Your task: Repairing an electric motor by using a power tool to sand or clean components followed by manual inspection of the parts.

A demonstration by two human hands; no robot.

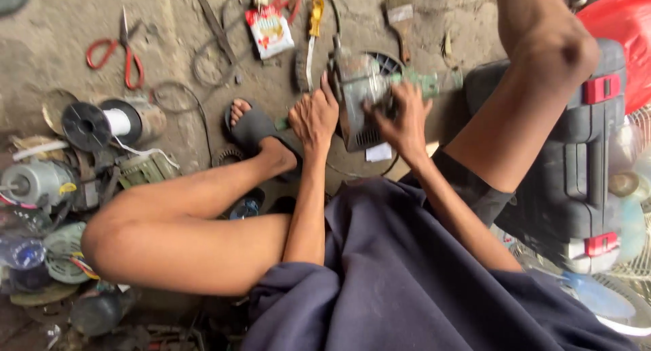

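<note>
Gripping a grey power tool [359, 103], left hand [314, 118] and right hand [405, 117] flank it.

We see bare floor [47, 32] far left; scissors [116, 51], wire spool [102, 124] and black case [576, 154] crowd the sides.
</note>
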